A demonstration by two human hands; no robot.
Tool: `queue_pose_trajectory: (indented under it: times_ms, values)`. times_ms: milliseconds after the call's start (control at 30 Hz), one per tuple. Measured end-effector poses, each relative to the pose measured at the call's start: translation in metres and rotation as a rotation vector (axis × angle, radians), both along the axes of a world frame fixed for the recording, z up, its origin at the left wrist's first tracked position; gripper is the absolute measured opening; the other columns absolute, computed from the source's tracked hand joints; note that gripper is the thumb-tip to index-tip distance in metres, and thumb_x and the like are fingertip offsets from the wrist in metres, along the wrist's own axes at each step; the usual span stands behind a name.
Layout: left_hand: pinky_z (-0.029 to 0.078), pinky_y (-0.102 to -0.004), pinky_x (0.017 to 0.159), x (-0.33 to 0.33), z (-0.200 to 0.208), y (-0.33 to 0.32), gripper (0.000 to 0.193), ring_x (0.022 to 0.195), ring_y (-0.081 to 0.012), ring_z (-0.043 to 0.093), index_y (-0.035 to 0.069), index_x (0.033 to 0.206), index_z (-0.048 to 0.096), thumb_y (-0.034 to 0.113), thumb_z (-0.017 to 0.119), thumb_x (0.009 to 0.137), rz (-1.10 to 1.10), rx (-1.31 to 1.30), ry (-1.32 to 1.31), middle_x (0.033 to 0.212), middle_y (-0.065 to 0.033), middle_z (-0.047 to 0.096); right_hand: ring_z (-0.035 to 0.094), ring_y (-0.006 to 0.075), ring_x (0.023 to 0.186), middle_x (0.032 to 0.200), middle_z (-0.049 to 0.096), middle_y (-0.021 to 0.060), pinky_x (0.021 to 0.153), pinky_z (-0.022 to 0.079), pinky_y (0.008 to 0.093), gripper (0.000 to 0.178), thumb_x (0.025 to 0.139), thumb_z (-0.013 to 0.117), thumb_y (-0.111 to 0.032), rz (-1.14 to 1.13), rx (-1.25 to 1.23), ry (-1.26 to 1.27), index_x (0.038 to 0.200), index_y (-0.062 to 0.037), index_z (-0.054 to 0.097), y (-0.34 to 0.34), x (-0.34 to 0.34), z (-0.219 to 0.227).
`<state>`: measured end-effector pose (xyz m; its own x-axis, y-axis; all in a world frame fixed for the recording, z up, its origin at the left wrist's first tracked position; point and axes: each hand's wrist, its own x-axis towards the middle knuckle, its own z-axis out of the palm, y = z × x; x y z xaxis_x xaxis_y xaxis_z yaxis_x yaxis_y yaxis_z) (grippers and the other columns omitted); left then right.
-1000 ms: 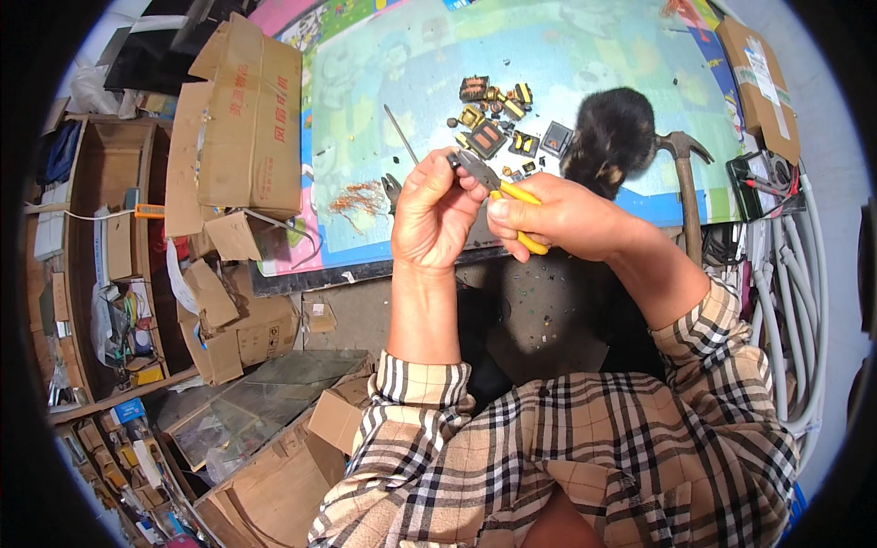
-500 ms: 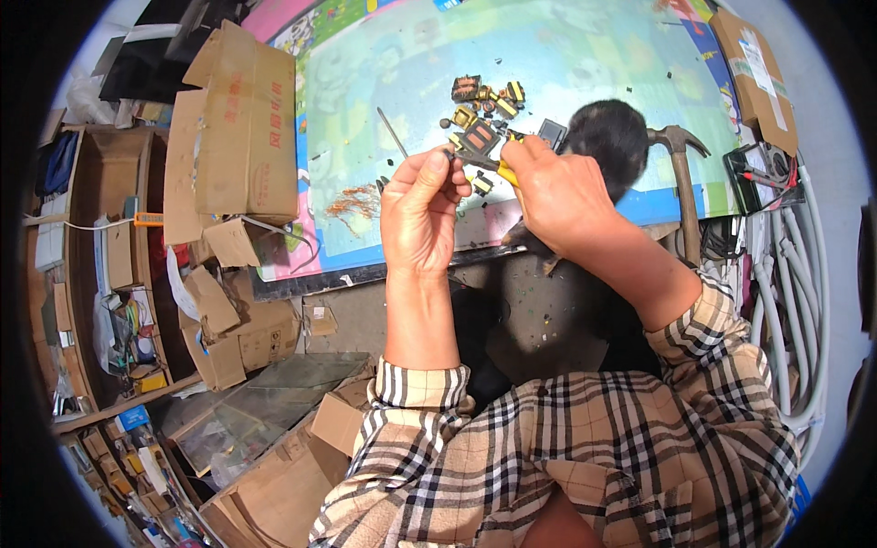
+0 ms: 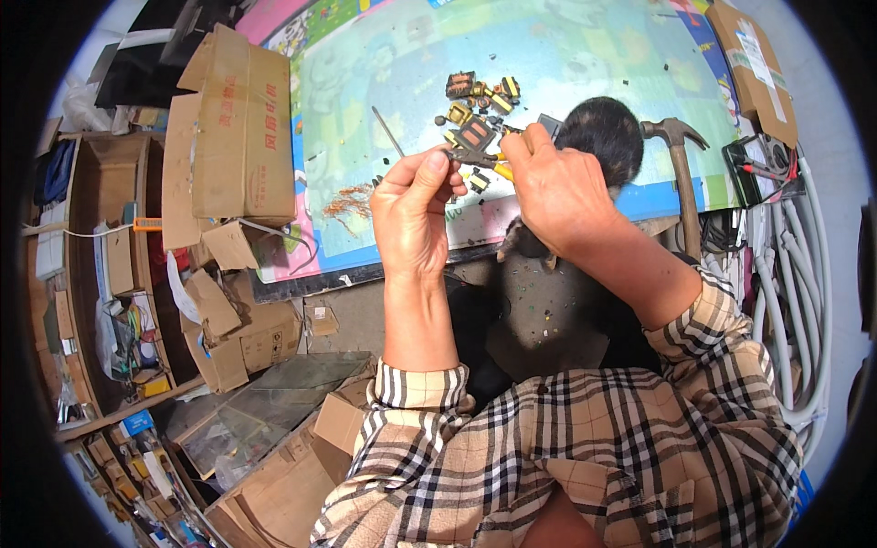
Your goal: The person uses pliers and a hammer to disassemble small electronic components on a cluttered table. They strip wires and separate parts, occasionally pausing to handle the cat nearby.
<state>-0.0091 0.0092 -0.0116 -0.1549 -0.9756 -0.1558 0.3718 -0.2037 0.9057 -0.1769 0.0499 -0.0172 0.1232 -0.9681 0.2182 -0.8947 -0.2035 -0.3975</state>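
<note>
Head view: right fingers [image 3: 521, 153] grip yellow-handled metal pliers [image 3: 482, 160].

pliers [image 3: 475, 158]: metal, smooth plastic | hammer [image 3: 682, 178]: metal, wood | carton [image 3: 242, 132]: matt cardboard | table cover [image 3: 384, 59]: smooth, glossy

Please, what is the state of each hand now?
Left hand: closed, pinching a small dark piece.
Right hand: closed around the yellow-handled pliers.

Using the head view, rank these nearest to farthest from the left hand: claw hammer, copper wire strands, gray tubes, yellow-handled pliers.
1. Yellow-handled pliers: just right of the left hand.
2. Copper wire strands: to its left.
3. Claw hammer: right.
4. Gray tubes: far right.
</note>
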Motion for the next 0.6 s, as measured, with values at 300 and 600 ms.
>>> queue_pose_trajectory:
  times_ms: [300, 600]
  values:
    - [0.052, -0.0293, 0.066, 0.0, 0.004, 0.003, 0.018, 0.07, -0.0162, 0.06, -0.005, 0.094, 0.064, 0.011, 0.067, 0.086, -0.008, -0.021, -0.069, 0.081, -0.0103, 0.064, 0.063, 0.0304, 0.061, 0.082, 0.059, 0.0175, 0.052, 0.051, 0.0367, 0.021, 0.082, 0.054, -0.009, 0.048, -0.026, 0.028, 0.098, 0.0033, 0.054, 0.003, 0.002, -0.001]
    - [0.05, -0.0305, 0.066, 0.01, 0.001, -0.002, 0.018, 0.071, -0.0164, 0.057, -0.005, 0.098, 0.062, 0.01, 0.063, 0.088, -0.11, -0.024, 0.083, 0.081, -0.0101, 0.062, 0.061, 0.0368, 0.064, 0.065, 0.06, 0.0203, 0.058, 0.047, 0.0454, 0.022, 0.088, 0.054, -0.019, 0.198, 0.175, -0.344, 0.081, 0.0018, 0.058, 0.003, 0.002, 0.014]
